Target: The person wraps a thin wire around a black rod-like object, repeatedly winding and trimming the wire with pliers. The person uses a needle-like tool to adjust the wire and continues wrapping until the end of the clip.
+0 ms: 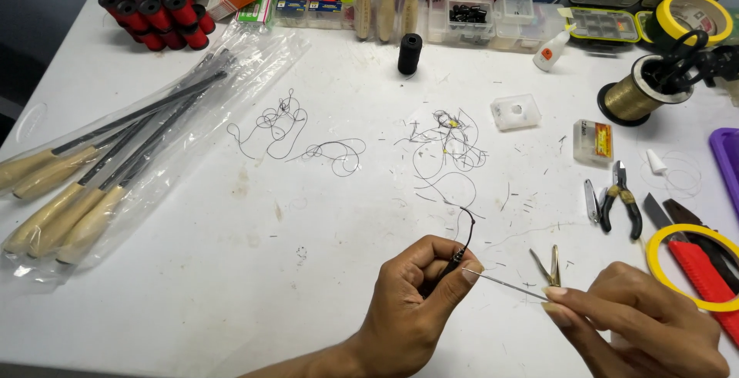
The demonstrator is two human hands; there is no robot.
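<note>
My left hand (419, 301) is closed around a small dark piece with a black cord loop (467, 228) curling up from its fingertips. My right hand (639, 324) pinches the end of a thin metal needle (504, 284), whose tip touches the piece held in the left hand. Small gold scissors (548, 266) lie on the white table (269, 270) just beyond the needle.
Wooden-handled rods in clear bags (100, 170) lie at the left. Tangled black thread (296, 135) and thread scraps (450, 139) sit mid-table. Red spools (158, 15), a black spool (409, 53), gold wire spool (643, 93), pliers (622, 201), red cutter (704, 274), yellow tape ring (670, 239) and boxes surround.
</note>
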